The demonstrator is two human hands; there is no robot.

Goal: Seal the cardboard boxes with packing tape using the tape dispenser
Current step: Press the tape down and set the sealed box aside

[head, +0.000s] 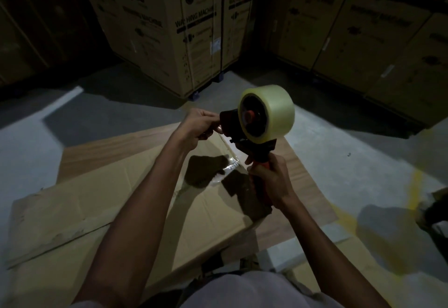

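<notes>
Both hands work above the flattened brown cardboard box on the floor: the right hand grips the orange-handled black tape dispenser with its clear tape roll, while the left hand pinches the thin, sticky, floppy tape end at the front. The rigid handle likely offers the surest hold.

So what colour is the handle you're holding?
Orange, with black parts. The right hand grips the tape dispenser by its handle; the head view shows it.
</notes>
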